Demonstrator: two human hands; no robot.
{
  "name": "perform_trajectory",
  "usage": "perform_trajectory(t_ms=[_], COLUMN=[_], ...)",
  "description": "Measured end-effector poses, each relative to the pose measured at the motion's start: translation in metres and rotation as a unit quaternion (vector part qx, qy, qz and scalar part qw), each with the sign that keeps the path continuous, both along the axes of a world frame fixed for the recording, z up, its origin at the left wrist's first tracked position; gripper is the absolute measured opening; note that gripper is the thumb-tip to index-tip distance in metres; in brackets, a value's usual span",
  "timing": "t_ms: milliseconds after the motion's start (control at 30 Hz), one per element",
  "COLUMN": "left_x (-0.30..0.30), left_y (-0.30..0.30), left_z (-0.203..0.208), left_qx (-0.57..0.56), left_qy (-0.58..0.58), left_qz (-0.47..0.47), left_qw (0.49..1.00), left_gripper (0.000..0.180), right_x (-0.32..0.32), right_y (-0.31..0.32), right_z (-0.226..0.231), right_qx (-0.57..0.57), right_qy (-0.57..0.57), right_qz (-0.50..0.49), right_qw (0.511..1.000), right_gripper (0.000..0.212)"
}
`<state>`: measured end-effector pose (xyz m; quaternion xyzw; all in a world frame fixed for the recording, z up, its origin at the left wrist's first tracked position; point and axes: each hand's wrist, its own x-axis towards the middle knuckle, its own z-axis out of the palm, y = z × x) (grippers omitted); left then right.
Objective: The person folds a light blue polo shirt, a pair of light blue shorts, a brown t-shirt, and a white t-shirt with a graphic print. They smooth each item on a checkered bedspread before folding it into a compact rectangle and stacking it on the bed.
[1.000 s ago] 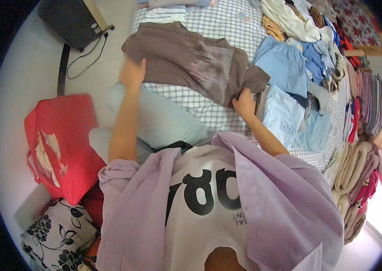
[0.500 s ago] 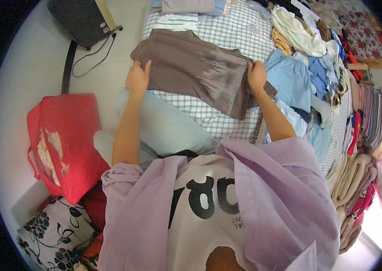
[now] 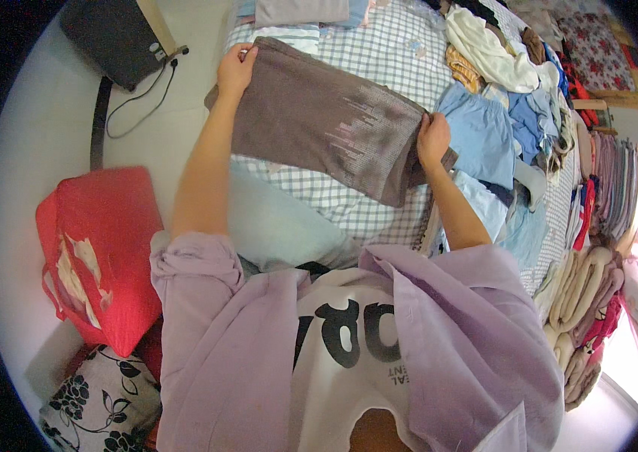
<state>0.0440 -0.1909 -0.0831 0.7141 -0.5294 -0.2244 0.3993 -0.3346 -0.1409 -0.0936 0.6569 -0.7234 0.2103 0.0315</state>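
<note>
A folded brown garment (image 3: 296, 105) with a pale streaked print at its right end is spread over the near part of the bed. At its far left corner, my left hand (image 3: 236, 69) pinches the edge between thumb and fingers. My right hand (image 3: 433, 140) grips the right edge, beside the print. The cloth stretches fairly flat between both hands, and a bit of it hangs past the left wrist. Light blue shorts (image 3: 475, 124) lie just right of my right hand. Beyond the garment sits a stack of folded clothes (image 3: 300, 10).
A blue-and-white checked sheet (image 3: 371, 45) covers the bed. Loose clothes (image 3: 492, 53) are heaped along its right side. Folded blankets (image 3: 582, 286) are piled at the right. On the left stand a red fabric bag (image 3: 119, 248), a floral cushion (image 3: 104, 399) and a dark cabinet (image 3: 111, 41) with a cord.
My left hand has moved away from me, from the garment's near left side to its far left corner. My right hand keeps its grip at the right edge, slightly lower in view.
</note>
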Motion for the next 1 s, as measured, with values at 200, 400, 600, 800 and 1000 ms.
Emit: perform_trajectory(t_ms=[200,400,600,800,1000], left_x=[0.017,0.024,0.042,0.045,0.055], left_y=[0.034,0.133,0.141,0.144,0.145], left_z=[-0.035,-0.004,-0.004,0.008,0.004], left_qx=[-0.043,0.193,0.228,0.283,0.270], left_qy=[-0.174,-0.124,0.034,0.071,0.162], left_qz=[0.138,0.067,-0.073,-0.152,-0.110], left_qw=[0.974,0.971,0.970,0.944,0.943], left_gripper=[0.037,0.041,0.033,0.028,0.025], right_x=[0.018,0.022,0.032,0.013,0.009], right_y=[0.050,0.149,0.154,0.159,0.175], right_z=[0.024,-0.022,0.004,0.000,-0.017], right_qx=[-0.077,0.124,0.219,0.355,0.358], right_qy=[-0.015,-0.279,-0.505,-0.659,-0.673], right_qz=[-0.008,-0.092,-0.050,-0.070,0.039], right_qw=[0.997,0.948,0.834,0.659,0.647], right_gripper=[0.037,0.035,0.036,0.040,0.016])
